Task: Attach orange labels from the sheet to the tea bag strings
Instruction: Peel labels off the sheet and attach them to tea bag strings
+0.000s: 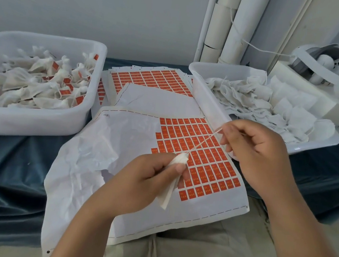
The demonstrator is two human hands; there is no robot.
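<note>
Left hand (148, 178) pinches the tea bag (174, 177) above the label sheet (199, 153); right hand (254, 150) pinches its string (205, 141), pulled taut between both hands. Labelled bags fill the left tub (38, 122), plain ones the right tub (205, 103).

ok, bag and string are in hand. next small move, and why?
Probably lower the right hand to the label sheet and peel off an orange label from the remaining block. The left hand grips the tea bag, the right pinches the string end, taut just above the sheet, and the string carries no label yet.
</note>
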